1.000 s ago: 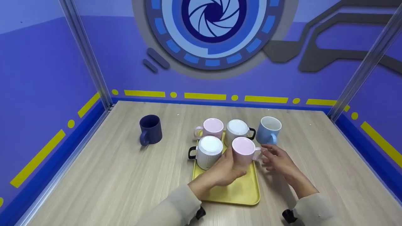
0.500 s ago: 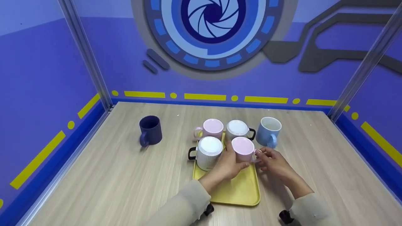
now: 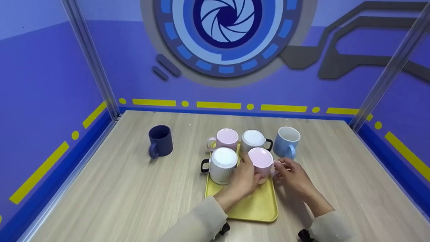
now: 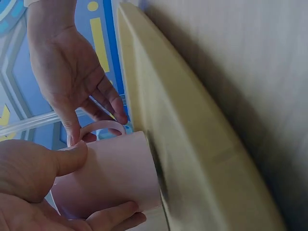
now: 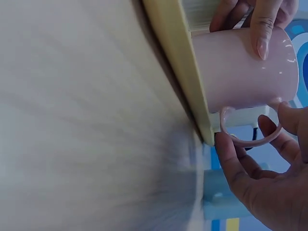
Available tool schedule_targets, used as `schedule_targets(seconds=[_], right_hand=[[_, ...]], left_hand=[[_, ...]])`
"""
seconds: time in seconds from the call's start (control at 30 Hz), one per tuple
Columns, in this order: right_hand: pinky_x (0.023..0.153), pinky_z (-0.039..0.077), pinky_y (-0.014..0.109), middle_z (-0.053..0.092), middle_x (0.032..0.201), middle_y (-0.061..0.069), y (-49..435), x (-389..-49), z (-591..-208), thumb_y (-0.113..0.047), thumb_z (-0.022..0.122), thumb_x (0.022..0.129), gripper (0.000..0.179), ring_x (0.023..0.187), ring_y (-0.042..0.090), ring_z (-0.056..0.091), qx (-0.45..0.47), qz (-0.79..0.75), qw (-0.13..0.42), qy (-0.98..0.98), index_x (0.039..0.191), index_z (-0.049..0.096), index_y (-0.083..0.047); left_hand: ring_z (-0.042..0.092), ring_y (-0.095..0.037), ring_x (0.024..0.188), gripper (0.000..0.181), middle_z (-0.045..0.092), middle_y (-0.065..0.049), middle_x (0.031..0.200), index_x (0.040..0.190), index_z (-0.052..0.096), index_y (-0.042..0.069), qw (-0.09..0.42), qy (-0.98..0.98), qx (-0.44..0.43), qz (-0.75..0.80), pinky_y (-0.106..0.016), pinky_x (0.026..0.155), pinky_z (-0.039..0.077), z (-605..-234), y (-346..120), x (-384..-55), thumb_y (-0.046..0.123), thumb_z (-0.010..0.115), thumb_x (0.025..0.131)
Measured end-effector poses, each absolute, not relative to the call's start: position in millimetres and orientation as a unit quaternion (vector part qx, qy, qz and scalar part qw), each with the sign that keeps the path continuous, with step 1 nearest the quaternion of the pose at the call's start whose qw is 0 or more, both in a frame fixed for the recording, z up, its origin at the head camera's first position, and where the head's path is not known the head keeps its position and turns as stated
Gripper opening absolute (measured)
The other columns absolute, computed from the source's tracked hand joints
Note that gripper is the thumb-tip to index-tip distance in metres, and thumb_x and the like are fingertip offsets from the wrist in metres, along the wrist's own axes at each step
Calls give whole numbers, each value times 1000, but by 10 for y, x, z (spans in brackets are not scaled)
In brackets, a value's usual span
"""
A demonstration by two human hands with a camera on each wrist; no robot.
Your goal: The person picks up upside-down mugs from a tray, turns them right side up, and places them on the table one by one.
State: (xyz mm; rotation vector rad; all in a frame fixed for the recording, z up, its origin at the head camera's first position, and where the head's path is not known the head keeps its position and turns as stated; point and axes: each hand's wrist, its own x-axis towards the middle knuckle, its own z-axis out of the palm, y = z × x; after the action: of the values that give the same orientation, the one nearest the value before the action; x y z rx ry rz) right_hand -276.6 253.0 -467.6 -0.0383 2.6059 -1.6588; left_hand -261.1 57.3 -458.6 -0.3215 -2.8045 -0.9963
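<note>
while right hand (image 3: 295,176) at handle (image 5: 250,143), left hand (image 3: 242,178) around pink mug (image 3: 260,158)

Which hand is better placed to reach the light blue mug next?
Probably the right hand: it is nearer the light blue mug, holding only the handle of the front pink mug; the left hand grips the mug itself.

Work booth (image 3: 127,60) | printed blue panels (image 3: 37,90) | metal posts (image 3: 89,53) | wood-grain table (image 3: 114,195)
</note>
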Motion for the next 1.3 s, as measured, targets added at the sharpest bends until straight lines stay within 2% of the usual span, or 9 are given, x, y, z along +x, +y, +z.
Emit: schedule_targets(seconds=[0.17,0.33,0.57,0.73,0.97,1.3], right_hand=[[84,61,30,68,109,18,2531,-2686,-4569,-23,56,108,26,96,23,69,-24,-533,11,845,118,61,0],[83,61,29,68,107,18,2554,-2596,-4499,-20,55,108,24,97,26,70,-46,-536,5,843,117,61,1],[84,62,29,69,106,17,2535,-2470,-4452,-22,56,108,23,97,24,70,-56,-533,3,844,117,62,-2],[82,62,29,71,105,16,2505,-2399,-4433,-22,58,107,23,95,20,71,-63,-536,-5,842,115,65,-1],[78,63,29,73,100,15,2448,-2312,-4410,-23,62,104,23,89,17,73,-107,-527,-1,843,111,68,-2],[77,63,29,72,101,14,2361,-2236,-4444,-28,63,104,24,91,24,73,-139,-512,39,847,111,67,-5]], left_hand=[[72,-35,104,96,69,-28,117,153,20,-9,92,-924,-128,-348,-45,89,59,-4521,522,-2515,27,82,89],[71,-36,109,88,67,-29,122,149,29,-5,104,-921,-144,-346,-46,91,58,-4452,462,-2409,34,81,90],[66,-36,122,99,62,-29,133,156,20,0,103,-911,-162,-365,-46,102,55,-4418,381,-2305,44,79,90],[67,-32,122,95,65,-23,132,153,31,5,110,-904,-162,-381,-42,103,55,-4422,304,-2276,46,84,85],[66,-27,122,89,65,-11,133,147,45,8,133,-887,-196,-396,-42,103,54,-4438,137,-2198,45,89,79],[66,-24,121,87,66,-9,132,144,48,8,118,-894,-197,-386,-40,102,55,-4469,-64,-2083,50,88,79]])
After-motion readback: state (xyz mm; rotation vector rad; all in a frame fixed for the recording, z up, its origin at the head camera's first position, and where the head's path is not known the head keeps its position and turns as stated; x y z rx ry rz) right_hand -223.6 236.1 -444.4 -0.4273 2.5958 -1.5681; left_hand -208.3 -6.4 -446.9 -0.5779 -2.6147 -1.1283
